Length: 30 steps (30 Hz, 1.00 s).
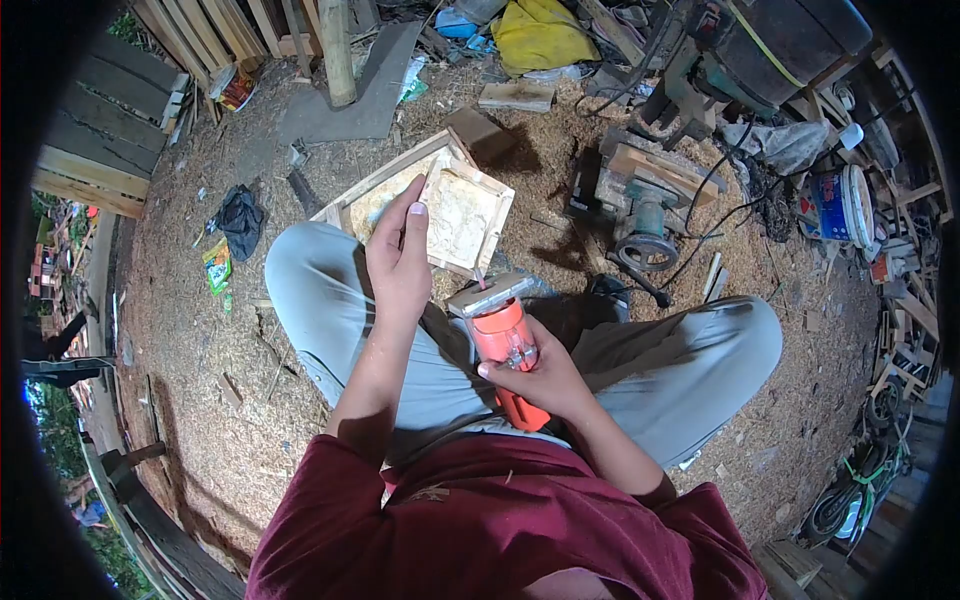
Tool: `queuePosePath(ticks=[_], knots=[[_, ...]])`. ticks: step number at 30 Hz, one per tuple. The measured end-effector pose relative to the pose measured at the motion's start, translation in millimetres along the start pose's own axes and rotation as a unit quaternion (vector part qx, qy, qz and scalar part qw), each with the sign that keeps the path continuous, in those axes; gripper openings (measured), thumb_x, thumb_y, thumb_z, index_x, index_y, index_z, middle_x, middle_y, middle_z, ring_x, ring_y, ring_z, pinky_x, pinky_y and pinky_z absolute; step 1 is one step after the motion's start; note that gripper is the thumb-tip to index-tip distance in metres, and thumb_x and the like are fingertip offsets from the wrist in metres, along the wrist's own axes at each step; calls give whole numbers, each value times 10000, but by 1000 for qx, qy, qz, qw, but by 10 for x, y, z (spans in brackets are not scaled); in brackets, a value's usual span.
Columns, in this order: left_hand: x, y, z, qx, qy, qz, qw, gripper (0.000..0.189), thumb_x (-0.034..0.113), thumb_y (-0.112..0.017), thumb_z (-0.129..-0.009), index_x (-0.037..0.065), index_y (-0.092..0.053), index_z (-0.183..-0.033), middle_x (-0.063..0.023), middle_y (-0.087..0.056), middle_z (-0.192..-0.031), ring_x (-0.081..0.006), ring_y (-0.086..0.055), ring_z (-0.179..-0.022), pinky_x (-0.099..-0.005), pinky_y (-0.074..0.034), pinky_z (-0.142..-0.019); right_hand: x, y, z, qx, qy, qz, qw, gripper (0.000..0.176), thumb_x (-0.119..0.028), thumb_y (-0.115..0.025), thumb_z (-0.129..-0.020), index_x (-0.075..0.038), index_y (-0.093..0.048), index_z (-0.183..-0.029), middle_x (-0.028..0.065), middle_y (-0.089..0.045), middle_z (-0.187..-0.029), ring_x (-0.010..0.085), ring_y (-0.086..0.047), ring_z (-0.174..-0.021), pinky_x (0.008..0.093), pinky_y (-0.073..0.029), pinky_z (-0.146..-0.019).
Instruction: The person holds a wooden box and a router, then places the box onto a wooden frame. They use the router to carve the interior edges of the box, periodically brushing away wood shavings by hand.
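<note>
My left hand (400, 255) grips the near edge of a light wooden frame (468, 215) with a pale, worn panel inside it, tilted above my lap. My right hand (540, 372) is wrapped round the body of an orange power tool (505, 335) with a flat metal base plate (492, 293) at its upper end. The tool's thin tip shows close to the frame's lower corner; whether they touch, I cannot tell. My left fingertips are partly hidden behind the wood.
Sawdust covers the ground (200, 330). A green machine (645, 225) with a cable stands at right, near a blue-and-white bucket (845, 208). Wood offcuts (516, 97), a yellow sack (543, 38) and a post (338, 60) lie or stand beyond the frame. A black bag (240, 222) is at left.
</note>
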State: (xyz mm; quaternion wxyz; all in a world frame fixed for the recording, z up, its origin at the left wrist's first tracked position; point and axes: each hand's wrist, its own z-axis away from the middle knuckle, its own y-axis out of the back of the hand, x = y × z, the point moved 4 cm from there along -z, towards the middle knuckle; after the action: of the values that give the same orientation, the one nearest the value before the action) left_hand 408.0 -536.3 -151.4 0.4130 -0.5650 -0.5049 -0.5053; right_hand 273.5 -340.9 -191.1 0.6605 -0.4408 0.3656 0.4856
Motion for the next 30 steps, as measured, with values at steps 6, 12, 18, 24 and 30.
queuePosePath(ticks=[6, 12, 18, 24, 30], knots=[[-27, 10, -13, -5, 2, 16, 1000, 390, 139, -558, -1118, -38, -614, -1461, -159, -664, -1422, -182, -608, -1315, -319, -430, -1145, -50, -5, 13, -18, -28, 5, 999, 646, -157, -889, -884, -19, -554, -1419, 22, -686, -1163, 95, -643, -1028, 304, -538, -927], [-11, 0, -11, 1, -3, 14, 1000, 386, 127, -561, -1114, -39, -616, -1459, -155, -673, -1414, -179, -612, -1310, -318, -431, -1144, 29, 1, -6, 4, 14, 0, 1000, 700, -241, -919, -842, -15, -566, -1403, 50, -727, -1108, 113, -685, -941, 315, -571, -867], [-25, 9, -17, 4, -4, 13, 1000, 387, 137, -564, -1115, -39, -618, -1456, -154, -677, -1411, -181, -616, -1306, -322, -432, -1144, -30, -12, 16, -5, -20, -11, 1000, 718, -249, -920, -841, -14, -558, -1415, 52, -727, -1112, 116, -687, -946, 313, -571, -872], [5, 9, -15, 6, -3, 7, 1000, 389, 142, -562, -1118, -41, -616, -1457, -155, -678, -1410, -173, -616, -1302, -314, -436, -1136, -59, -11, 23, 3, -8, 7, 1000, 684, -253, -921, -838, -26, -581, -1388, 47, -728, -1112, 118, -683, -969, 318, -564, -894], [-8, 13, -26, 8, 7, 23, 1000, 391, 138, -557, -1120, -46, -609, -1462, -155, -680, -1408, -164, -618, -1292, -304, -441, -1126, -6, 2, 4, -1, 5, 11, 1000, 676, -258, -920, -839, -27, -587, -1380, 47, -727, -1116, 117, -679, -974, 320, -560, -896]])
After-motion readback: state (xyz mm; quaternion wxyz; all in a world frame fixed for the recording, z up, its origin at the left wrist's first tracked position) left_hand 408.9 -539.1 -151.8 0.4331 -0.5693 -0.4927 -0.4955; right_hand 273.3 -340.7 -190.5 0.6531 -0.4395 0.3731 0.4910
